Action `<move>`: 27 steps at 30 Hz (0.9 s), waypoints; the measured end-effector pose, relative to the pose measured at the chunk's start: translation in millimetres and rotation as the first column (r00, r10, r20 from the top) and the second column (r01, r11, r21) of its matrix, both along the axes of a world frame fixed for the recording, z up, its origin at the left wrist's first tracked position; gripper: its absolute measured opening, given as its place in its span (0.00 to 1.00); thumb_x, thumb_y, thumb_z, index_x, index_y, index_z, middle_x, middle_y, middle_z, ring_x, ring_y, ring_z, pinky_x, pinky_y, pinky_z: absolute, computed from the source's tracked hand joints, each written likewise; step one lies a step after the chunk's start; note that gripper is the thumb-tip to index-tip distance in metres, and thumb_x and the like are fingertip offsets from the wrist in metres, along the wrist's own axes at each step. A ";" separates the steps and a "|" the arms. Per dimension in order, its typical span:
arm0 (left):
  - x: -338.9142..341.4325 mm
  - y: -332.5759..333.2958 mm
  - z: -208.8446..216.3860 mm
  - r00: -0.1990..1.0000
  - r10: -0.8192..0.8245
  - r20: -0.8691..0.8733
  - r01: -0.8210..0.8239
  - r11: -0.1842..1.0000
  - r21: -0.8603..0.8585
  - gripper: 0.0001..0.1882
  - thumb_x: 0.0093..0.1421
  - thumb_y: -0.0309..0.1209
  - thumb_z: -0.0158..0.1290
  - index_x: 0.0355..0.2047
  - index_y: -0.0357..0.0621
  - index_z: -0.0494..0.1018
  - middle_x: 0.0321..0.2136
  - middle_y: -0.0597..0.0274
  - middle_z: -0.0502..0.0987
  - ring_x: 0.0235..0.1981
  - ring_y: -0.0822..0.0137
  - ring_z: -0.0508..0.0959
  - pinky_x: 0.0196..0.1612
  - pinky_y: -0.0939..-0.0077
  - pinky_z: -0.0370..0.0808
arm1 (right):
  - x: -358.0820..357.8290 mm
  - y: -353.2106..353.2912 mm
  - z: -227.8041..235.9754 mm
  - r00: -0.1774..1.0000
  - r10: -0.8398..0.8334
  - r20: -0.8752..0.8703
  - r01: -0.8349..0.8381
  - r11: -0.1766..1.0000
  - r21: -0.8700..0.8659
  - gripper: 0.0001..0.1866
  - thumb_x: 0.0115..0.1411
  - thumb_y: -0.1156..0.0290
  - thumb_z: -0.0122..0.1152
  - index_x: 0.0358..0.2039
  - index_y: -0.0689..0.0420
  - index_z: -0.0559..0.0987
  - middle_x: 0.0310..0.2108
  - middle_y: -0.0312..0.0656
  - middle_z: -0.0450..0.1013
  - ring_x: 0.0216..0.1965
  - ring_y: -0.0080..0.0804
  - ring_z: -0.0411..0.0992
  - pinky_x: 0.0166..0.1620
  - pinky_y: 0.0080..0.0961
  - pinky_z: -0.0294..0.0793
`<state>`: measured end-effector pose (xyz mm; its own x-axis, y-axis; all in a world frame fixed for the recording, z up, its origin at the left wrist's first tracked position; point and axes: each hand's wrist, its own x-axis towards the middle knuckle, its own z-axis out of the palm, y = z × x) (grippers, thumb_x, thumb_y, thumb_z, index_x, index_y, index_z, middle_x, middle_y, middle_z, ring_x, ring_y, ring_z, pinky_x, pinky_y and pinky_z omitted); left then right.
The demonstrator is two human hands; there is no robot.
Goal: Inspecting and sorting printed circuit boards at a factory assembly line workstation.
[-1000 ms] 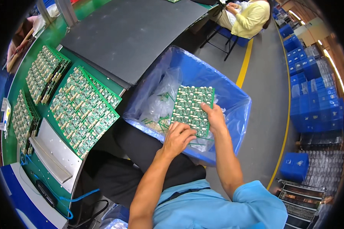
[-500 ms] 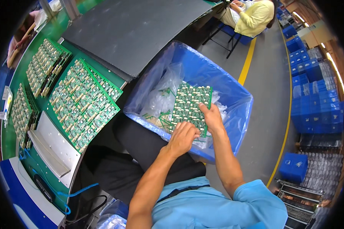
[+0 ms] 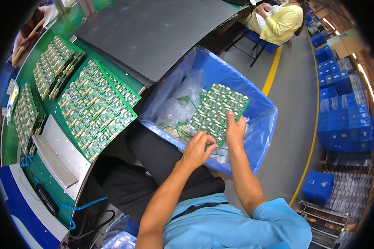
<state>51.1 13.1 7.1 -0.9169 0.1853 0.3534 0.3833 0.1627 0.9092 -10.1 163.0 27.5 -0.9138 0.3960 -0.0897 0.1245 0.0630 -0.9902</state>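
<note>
While clamped on the circuit board (image 3: pixel 219 110) with right hand (image 3: pixel 235 131), could drop it into blue bin (image 3: pixel 228 71) through slackened grip; cannot tell closure of left hand (image 3: pixel 198 149).

Circuit board (image 3: pixel 220 108) is rotated clockwise vs. earlier: far end points to 1 o'clock, was near 12. Right hand (image 3: pixel 236 133) sits slightly further toward 3 o'clock. Left hand (image 3: pixel 196 150) now shows its thumb, at board's 7 o'clock.
</note>
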 end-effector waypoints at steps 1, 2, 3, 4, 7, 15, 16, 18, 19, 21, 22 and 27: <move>-0.4 0.3 0.8 0.998 0.018 0.063 -0.019 1.000 0.008 0.11 0.51 0.26 0.64 0.32 0.39 0.74 0.29 0.57 0.73 0.30 0.60 0.75 0.34 0.69 0.73 | 1.8 -7.4 11.4 0.998 -0.053 -0.023 0.054 0.995 0.082 0.13 0.65 0.68 0.54 0.44 0.64 0.77 0.37 0.42 0.78 0.37 0.28 0.74 0.43 0.27 0.72; -0.8 0.7 1.6 0.991 0.035 0.126 -0.038 0.999 0.015 0.12 0.51 0.27 0.65 0.32 0.39 0.74 0.29 0.58 0.73 0.29 0.62 0.75 0.34 0.70 0.73 | 3.4 -12.1 17.1 0.993 -0.103 -0.050 0.110 0.981 0.163 0.13 0.65 0.68 0.54 0.44 0.65 0.77 0.37 0.43 0.78 0.37 0.28 0.74 0.44 0.28 0.71; -1.3 1.0 2.2 0.981 0.052 0.189 -0.057 0.998 0.021 0.13 0.50 0.28 0.66 0.33 0.38 0.74 0.28 0.58 0.73 0.29 0.63 0.75 0.34 0.71 0.73 | 4.8 -13.5 16.1 0.989 -0.094 -0.112 0.115 0.974 0.196 0.13 0.66 0.68 0.54 0.43 0.64 0.77 0.37 0.43 0.78 0.37 0.29 0.73 0.44 0.28 0.71; -1.9 2.5 2.3 0.981 0.055 0.188 -0.060 0.998 0.021 0.13 0.50 0.28 0.66 0.33 0.38 0.74 0.28 0.58 0.73 0.29 0.63 0.75 0.34 0.71 0.73 | 5.5 -15.8 18.5 0.989 -0.091 -0.113 0.112 0.974 0.195 0.13 0.66 0.68 0.54 0.43 0.64 0.77 0.37 0.43 0.78 0.37 0.29 0.73 0.44 0.28 0.71; -4.2 4.9 2.0 0.963 0.101 0.251 -0.108 0.994 0.011 0.13 0.49 0.29 0.67 0.31 0.38 0.75 0.27 0.60 0.73 0.27 0.65 0.74 0.33 0.71 0.73 | 6.6 -22.7 23.8 0.969 -0.122 -0.217 0.166 0.966 0.198 0.12 0.66 0.69 0.53 0.44 0.65 0.76 0.36 0.42 0.77 0.36 0.28 0.72 0.43 0.28 0.71; -3.4 2.4 -2.1 0.960 0.106 0.258 -0.137 0.985 0.108 0.11 0.49 0.26 0.67 0.28 0.39 0.74 0.24 0.63 0.70 0.24 0.70 0.70 0.29 0.75 0.69 | 5.6 -30.4 33.6 0.959 -0.090 -0.268 0.143 0.972 0.187 0.12 0.68 0.69 0.51 0.43 0.65 0.76 0.36 0.41 0.77 0.36 0.25 0.71 0.42 0.26 0.70; -2.2 1.6 -1.0 0.961 0.105 0.257 -0.136 0.985 0.108 0.11 0.49 0.26 0.67 0.28 0.39 0.74 0.24 0.63 0.70 0.24 0.70 0.70 0.29 0.75 0.69 | 5.2 -29.8 34.5 0.960 -0.088 -0.267 0.133 0.979 0.154 0.12 0.68 0.68 0.51 0.43 0.65 0.76 0.36 0.40 0.77 0.36 0.25 0.71 0.42 0.26 0.70; 0.4 -0.1 1.1 0.924 0.124 0.362 -0.201 0.962 0.185 0.10 0.49 0.24 0.66 0.28 0.39 0.74 0.26 0.63 0.70 0.25 0.71 0.69 0.30 0.76 0.69 | 2.4 -25.2 32.8 0.960 -0.075 -0.270 0.121 0.979 0.161 0.12 0.68 0.68 0.51 0.43 0.65 0.76 0.36 0.40 0.77 0.36 0.25 0.71 0.42 0.26 0.70; 0.5 -0.5 2.0 0.924 0.124 0.361 -0.201 0.962 0.185 0.10 0.49 0.24 0.66 0.28 0.39 0.74 0.26 0.63 0.70 0.25 0.71 0.69 0.30 0.76 0.69 | 0.9 -23.7 31.8 0.961 -0.059 -0.271 0.107 0.980 0.169 0.13 0.68 0.68 0.51 0.43 0.65 0.76 0.36 0.40 0.77 0.36 0.25 0.71 0.42 0.26 0.70; 0.1 -0.7 3.2 0.950 0.208 0.234 -0.255 0.947 0.195 0.10 0.50 0.23 0.65 0.32 0.41 0.76 0.30 0.58 0.72 0.29 0.61 0.73 0.34 0.68 0.72 | 1.3 -23.8 30.8 0.976 -0.032 -0.215 0.065 0.987 0.146 0.13 0.68 0.67 0.52 0.43 0.65 0.76 0.37 0.41 0.77 0.37 0.25 0.72 0.43 0.26 0.71; -0.1 -0.3 3.2 0.949 0.208 0.235 -0.256 0.946 0.197 0.10 0.50 0.23 0.65 0.32 0.41 0.76 0.30 0.58 0.72 0.29 0.61 0.73 0.34 0.68 0.72 | 2.7 -25.2 32.7 0.982 -0.004 -0.189 0.041 0.981 0.191 0.13 0.68 0.67 0.52 0.44 0.65 0.76 0.37 0.41 0.77 0.37 0.25 0.72 0.43 0.26 0.71; -0.7 2.4 5.0 0.976 0.185 -0.114 -0.179 0.982 0.061 0.11 0.48 0.22 0.64 0.34 0.44 0.79 0.32 0.60 0.74 0.34 0.59 0.74 0.37 0.68 0.72 | 6.5 -25.6 18.5 0.989 0.106 -0.107 -0.098 0.992 0.080 0.13 0.67 0.69 0.52 0.45 0.65 0.76 0.38 0.41 0.78 0.38 0.25 0.73 0.44 0.26 0.71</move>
<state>50.4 15.5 12.1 -0.8846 -0.0018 0.4664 0.4571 0.1954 0.8677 -3.6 137.5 46.1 -0.9524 0.3023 0.0404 0.0036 0.1433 -0.9897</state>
